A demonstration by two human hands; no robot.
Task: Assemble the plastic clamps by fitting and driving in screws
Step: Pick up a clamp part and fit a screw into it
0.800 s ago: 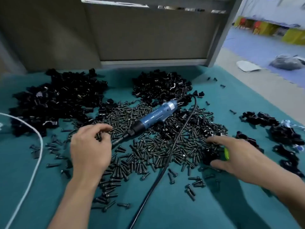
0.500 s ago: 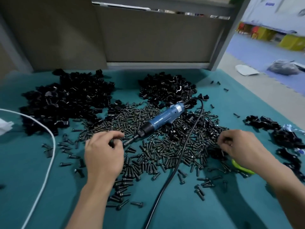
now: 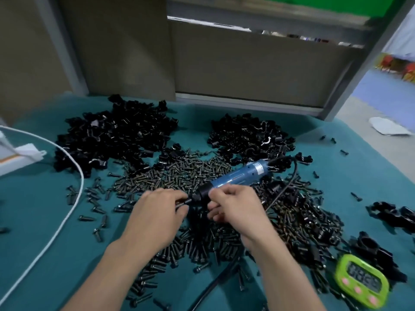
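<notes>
Teal table [image 3: 33, 198] heaped with loose clamps [image 3: 116, 140] at back, screws [image 3: 179, 173] mid-table, driver [image 3: 235, 177] lying across them. Left hand [image 3: 157, 212] and right hand [image 3: 234, 206] curled at its tip; contents impossible to tell. Seemingly early: heaps large, small cluster [image 3: 393, 215] far right perhaps done.

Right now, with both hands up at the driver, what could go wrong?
The left hand and right hand are curled right at the tip of the driver; if it spun, it might nick a finger. The cord runs under the right forearm, so a snag could drag the driver through the screws. The timer sits beside that forearm and might get knocked.
</notes>
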